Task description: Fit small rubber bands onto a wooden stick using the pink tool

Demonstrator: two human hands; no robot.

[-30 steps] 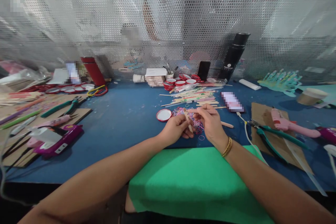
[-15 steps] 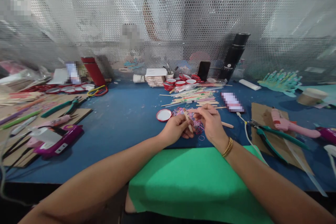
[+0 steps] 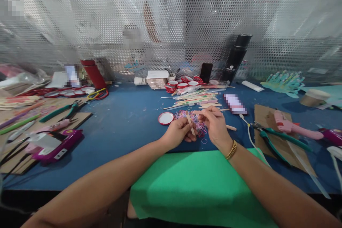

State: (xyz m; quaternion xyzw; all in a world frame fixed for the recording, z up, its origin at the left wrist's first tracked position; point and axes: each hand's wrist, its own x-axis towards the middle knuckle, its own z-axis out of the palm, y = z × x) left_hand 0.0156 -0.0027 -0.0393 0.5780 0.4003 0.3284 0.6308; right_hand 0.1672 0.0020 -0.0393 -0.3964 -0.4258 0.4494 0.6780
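My left hand (image 3: 177, 131) is closed around a flat wooden craft stick (image 3: 191, 124), which stands tilted between thumb and fingers. Just to its right, my right hand (image 3: 216, 124) has its fingers drawn together, the index fingertip pointing at the stick's upper end. Whatever those fingers hold, if anything, is too small to make out. Under and behind both hands lies a heap of small coloured rubber bands (image 3: 202, 129), partly covered by them. One loose rubber band (image 3: 204, 141) rests nearer me. Left of the heap is a round red-rimmed lid (image 3: 165, 118) with a white inside.
Behind the hands are loose sticks (image 3: 197, 99) and stacked red lids (image 3: 182, 86). A phone (image 3: 235, 103) with a cable, pliers (image 3: 275, 146) and a pink glue gun (image 3: 294, 126) lie right. A purple power strip (image 3: 60, 148) lies left. Green cloth (image 3: 197, 181) covers my lap.
The view has shifted slightly. Both hands keep nearly the same pose, with the craft stick still in my left hand.
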